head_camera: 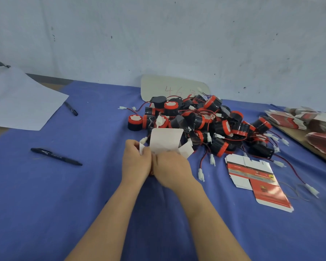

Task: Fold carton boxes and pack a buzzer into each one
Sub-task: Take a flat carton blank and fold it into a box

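Cardboard folding, seemingly; pinches box (166, 141) flap with left hand (135, 161), grips it with right hand (172, 169). Needs flaps tucked; then a buzzer (135, 122).

There are two black pens (56, 156), one white paper sheet (17, 102), one pale card (174, 87) and two rubber bands (290, 190). Single cartons number two — one half-folded carton (166, 142), one flat carton (258, 183) — plus several blurred carton stacks (284, 119). The buzzers (198, 119) form one heap, too many and too tangled for an exact count.
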Demonstrator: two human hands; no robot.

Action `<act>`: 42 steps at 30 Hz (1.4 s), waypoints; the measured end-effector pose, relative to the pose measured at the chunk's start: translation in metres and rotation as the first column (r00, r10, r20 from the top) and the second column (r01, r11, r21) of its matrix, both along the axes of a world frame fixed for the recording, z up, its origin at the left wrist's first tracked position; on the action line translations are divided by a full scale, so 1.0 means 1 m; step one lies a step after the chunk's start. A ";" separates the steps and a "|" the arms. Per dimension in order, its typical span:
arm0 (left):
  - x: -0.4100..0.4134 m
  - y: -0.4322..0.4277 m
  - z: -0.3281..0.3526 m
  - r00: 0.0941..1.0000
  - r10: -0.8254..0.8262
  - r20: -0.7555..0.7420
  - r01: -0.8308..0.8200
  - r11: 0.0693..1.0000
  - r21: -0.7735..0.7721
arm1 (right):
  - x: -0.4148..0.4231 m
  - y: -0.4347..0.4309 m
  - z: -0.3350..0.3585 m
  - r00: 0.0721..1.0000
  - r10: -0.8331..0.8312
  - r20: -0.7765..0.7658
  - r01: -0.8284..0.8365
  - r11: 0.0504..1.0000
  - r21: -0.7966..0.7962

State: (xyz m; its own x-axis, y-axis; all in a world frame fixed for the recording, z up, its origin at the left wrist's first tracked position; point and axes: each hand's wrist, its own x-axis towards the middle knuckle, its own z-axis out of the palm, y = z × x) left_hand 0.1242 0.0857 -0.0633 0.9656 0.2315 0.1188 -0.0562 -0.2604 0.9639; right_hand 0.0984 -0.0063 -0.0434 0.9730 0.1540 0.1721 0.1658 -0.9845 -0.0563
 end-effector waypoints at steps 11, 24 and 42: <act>-0.001 -0.001 -0.001 0.992 -0.061 0.114 0.052 0.996 0.078 | 0.003 -0.019 0.000 0.902 -0.121 0.415 -0.086 0.890 0.447; 0.001 0.003 -0.002 0.995 -0.096 0.005 0.091 0.955 0.282 | 0.007 -0.027 -0.012 0.937 -0.327 -0.124 0.349 0.900 0.262; -0.002 0.003 0.007 0.953 -0.290 0.084 0.289 0.957 0.033 | 0.009 -0.047 -0.004 0.953 -0.227 0.203 -0.040 0.568 0.822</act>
State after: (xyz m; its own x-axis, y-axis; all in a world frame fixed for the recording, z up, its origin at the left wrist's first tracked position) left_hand 0.1221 0.0886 -0.0559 0.9764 -0.0598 0.2073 -0.2156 -0.2393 0.9467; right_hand 0.1071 -0.0536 -0.0473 0.8688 -0.2692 0.4155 0.2140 -0.5526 -0.8055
